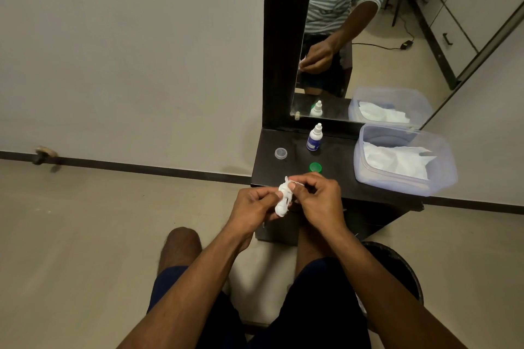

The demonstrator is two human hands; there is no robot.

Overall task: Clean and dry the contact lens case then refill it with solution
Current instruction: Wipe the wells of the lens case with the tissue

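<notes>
My left hand (252,207) grips the white contact lens case (283,201) in front of the near edge of the black dresser top (340,167). My right hand (317,201) pinches a small white piece at the case's upper end; I cannot tell whether it is tissue or a part of the case. A green cap (315,167) and a translucent grey cap (280,153) lie on the dresser top. The solution bottle (314,138), white with a blue label, stands upright behind them.
A clear plastic box (442,176) holding white tissues sits at the right on the dresser. A mirror (368,37) stands behind it, against the wall. A dark round bin (397,263) is on the floor at my right knee.
</notes>
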